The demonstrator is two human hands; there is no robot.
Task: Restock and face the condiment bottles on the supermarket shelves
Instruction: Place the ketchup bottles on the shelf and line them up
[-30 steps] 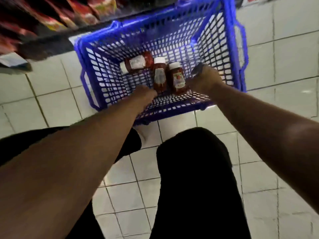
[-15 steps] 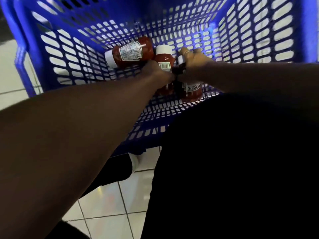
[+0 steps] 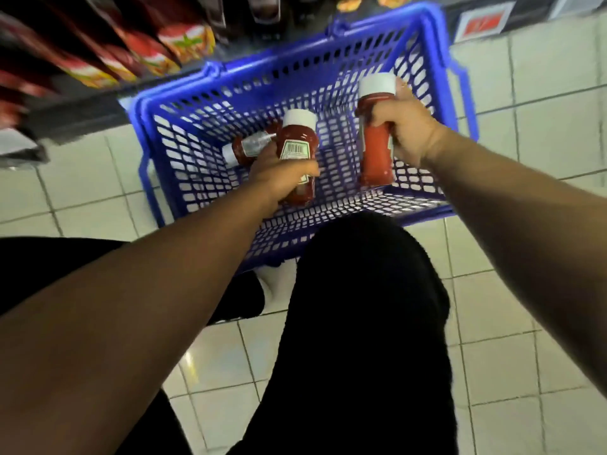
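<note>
A blue plastic basket (image 3: 197, 103) stands on the tiled floor in front of my knees. My left hand (image 3: 279, 177) grips a red ketchup bottle (image 3: 297, 139) with a white cap, its barcode label facing me, raised over the basket. My right hand (image 3: 405, 129) grips a second red ketchup bottle (image 3: 374, 149), white cap up, held higher at the basket's right side. A third ketchup bottle (image 3: 244, 147) lies on its side on the basket floor, partly hidden behind my left hand.
A low shelf (image 3: 82, 106) runs along the upper left, stocked with red sauce pouches (image 3: 154, 57) and dark bottles (image 3: 266, 8). White floor tiles (image 3: 542, 77) surround the basket. My dark-trousered legs (image 3: 361, 323) fill the lower middle.
Both hands closed round a bottle each down in the basket and have lifted them up. The view has pulled back from the basket, showing shelf and floor again.
</note>
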